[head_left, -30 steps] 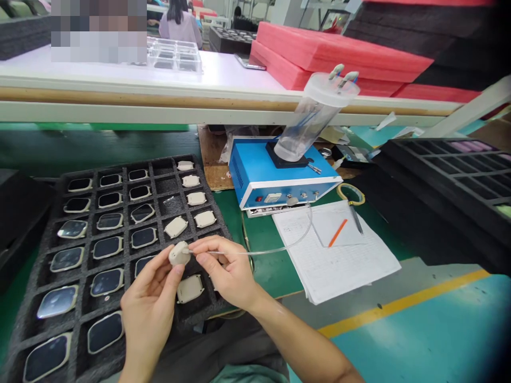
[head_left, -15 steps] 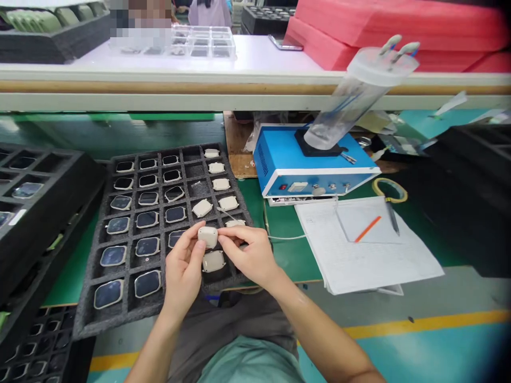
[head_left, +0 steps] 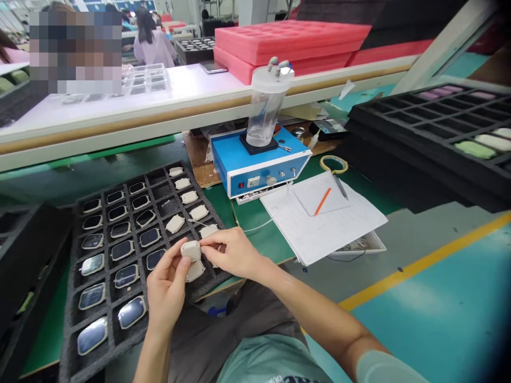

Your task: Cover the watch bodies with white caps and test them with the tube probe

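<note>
Between thumb and fingers, my left hand (head_left: 170,282) holds a cream watch case (head_left: 190,250) by its left side. The fingers of my right hand (head_left: 233,252) are pinched at the case's right edge; anything small between them is too small to make out. Below both hands lies a dark foam tray (head_left: 114,324). Its left columns hold watch cases with dark glass (head_left: 131,311), and its right columns hold cream cases (head_left: 174,224). One more cream case (head_left: 195,271) lies just under the held one.
Behind the tray at right is a blue box (head_left: 259,165) carrying a clear cylinder (head_left: 265,114). Papers (head_left: 323,229) with an orange strip lie right of it, beside a tape roll (head_left: 334,164). Dark trays (head_left: 431,122) stand far right, red foam (head_left: 287,45) on the shelf. People sit beyond.
The view has swung to the right, bringing the dark trays at far right into sight. Both hands stay at the cream case in much the same pose.
</note>
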The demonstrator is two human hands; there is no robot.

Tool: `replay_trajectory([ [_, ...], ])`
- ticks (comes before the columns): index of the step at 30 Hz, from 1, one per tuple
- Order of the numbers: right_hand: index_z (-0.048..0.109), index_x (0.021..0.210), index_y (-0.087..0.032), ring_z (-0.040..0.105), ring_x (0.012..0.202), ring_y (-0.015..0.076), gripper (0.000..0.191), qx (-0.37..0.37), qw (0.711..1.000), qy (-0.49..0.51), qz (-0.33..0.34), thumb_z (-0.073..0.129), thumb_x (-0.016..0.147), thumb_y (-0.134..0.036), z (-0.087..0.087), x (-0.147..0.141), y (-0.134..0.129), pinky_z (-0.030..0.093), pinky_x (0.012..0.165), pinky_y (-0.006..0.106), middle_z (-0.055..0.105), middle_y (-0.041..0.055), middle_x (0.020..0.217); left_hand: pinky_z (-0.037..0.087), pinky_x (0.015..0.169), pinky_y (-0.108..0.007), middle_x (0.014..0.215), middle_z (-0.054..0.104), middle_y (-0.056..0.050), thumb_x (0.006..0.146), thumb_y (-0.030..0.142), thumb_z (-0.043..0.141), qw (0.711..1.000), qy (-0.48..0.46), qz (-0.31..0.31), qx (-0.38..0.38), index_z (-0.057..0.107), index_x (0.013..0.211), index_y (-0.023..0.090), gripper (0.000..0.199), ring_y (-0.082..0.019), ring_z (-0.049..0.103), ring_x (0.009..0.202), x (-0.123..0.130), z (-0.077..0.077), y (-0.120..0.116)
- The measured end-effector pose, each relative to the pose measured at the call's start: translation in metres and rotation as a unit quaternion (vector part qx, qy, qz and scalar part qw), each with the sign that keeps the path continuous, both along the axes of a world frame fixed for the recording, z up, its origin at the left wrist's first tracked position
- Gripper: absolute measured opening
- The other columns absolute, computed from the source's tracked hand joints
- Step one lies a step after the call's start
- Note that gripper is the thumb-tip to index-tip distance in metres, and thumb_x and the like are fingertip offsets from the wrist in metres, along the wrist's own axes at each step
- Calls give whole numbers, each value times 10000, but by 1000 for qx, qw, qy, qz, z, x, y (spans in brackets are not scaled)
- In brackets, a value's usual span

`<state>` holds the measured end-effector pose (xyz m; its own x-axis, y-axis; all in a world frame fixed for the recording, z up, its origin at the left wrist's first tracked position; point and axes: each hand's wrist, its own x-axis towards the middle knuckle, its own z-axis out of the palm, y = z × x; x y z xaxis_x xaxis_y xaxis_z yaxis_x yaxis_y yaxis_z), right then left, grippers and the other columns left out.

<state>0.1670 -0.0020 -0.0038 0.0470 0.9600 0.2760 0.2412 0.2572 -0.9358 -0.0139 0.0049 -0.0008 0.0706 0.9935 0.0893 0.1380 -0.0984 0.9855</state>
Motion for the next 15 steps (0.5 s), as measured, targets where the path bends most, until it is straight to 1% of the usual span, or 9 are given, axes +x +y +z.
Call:
replay_trajectory([
  [3,842,835,-197,735,626,152,160,-39,999,22,-14,692,811,-147,1,-3,-2,534,571,209,810,7,719,665,880,-369,1086,825,-122,761,475,897,1000,-16,-8,-1,787,1142,176,496,-281,801,981,4,0,-1],
  [5,823,786,-199,724,608,150,134,-51,998,-2,-33,699,789,-150,3,-4,-4,527,569,208,791,-4,674,665,894,-370,1067,826,-119,742,448,917,1000,-25,0,-3,790,1108,173,475,-276,801,982,6,-1,-1],
  [8,812,782,-201,717,606,153,130,-40,992,-87,-81,691,793,-155,5,10,-6,515,589,223,790,2,680,667,873,-330,1041,821,-97,755,417,919,998,-47,31,-7,783,1096,173,441,-235,794,951,7,-4,0],
  [10,819,829,-197,725,635,162,159,-27,976,-171,-133,664,828,-160,5,33,-4,508,619,242,808,21,734,667,858,-303,1041,811,-77,783,402,905,995,-78,54,-8,770,1112,180,420,-206,779,950,5,-6,1],
  [11,822,860,-194,731,662,171,180,-21,960,-227,-164,644,858,-168,5,48,0,501,638,254,818,35,773,668,856,-299,1043,805,-71,794,399,897,994,-92,62,-8,762,1120,181,415,-199,771,956,4,-6,1],
  [12,821,876,-189,738,705,185,197,-16,935,-291,-201,624,888,-181,4,63,5,492,662,270,827,54,818,669,858,-303,1047,800,-69,801,399,892,993,-101,65,-9,755,1129,180,417,-199,765,966,3,-7,2],
  [13,821,908,-183,744,754,202,219,-22,904,-360,-230,602,915,-190,4,78,11,475,677,284,834,75,875,670,863,-314,1055,796,-72,806,402,887,992,-104,64,-12,748,1141,177,427,-204,762,975,2,-7,2],
  [14,818,939,-174,745,796,216,241,-31,872,-423,-246,578,940,-196,4,92,18,454,682,293,837,96,925,673,862,-326,1061,793,-78,806,409,884,993,-102,63,-14,743,1150,172,440,-211,760,979,2,-7,2],
  [15,814,961,-163,743,829,226,256,-40,844,-474,-246,560,957,-199,3,103,26,434,683,298,835,115,957,675,859,-336,1067,791,-83,805,416,881,993,-100,62,-17,739,1157,168,454,-218,759,981,2,-7,2],
])
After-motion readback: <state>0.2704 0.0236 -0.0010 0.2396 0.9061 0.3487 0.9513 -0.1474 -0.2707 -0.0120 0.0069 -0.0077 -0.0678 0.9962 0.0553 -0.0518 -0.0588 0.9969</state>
